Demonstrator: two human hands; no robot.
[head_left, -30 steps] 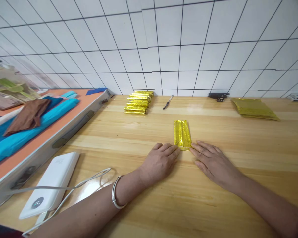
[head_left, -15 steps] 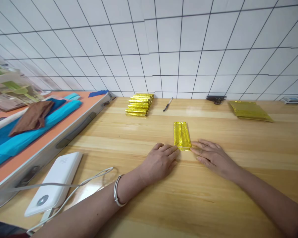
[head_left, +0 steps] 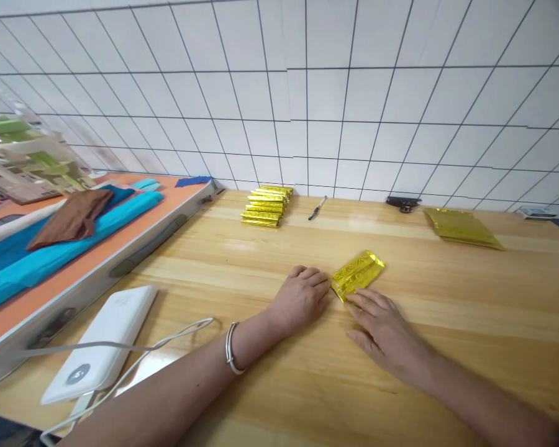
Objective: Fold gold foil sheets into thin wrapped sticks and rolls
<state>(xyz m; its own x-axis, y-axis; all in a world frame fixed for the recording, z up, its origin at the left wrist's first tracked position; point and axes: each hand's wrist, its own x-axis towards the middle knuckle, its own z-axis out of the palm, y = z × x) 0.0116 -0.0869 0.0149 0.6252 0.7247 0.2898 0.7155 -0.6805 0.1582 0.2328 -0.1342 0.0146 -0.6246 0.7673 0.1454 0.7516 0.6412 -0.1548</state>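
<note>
A flat, folded piece of shiny gold foil (head_left: pixel 358 273) lies slanted on the wooden table, its far end pointing to the right. My left hand (head_left: pixel 302 298), with a silver bangle at the wrist, is curled at the foil's left corner; the fingertips are bent and partly hidden there. My right hand (head_left: pixel 377 326) lies at the near edge with fingers stretched out, the fingertips touching the foil and the thumb apart. Further back sits a row of folded gold foil strips (head_left: pixel 266 208), overlapping one another.
A pen (head_left: pixel 317 208), a black clip (head_left: pixel 403 203) and a flat gold packet (head_left: pixel 463 228) lie along the tiled wall. At left are a white power bank (head_left: pixel 100 341) with a cable (head_left: pixel 177 335), and an orange-topped surface (head_left: pixel 168 202) bearing blue and brown cloths.
The foil piece has turned from upright to slanted, its far end swinging right. My right hand has come nearer and closer to my left. The camera view has tilted slightly.
</note>
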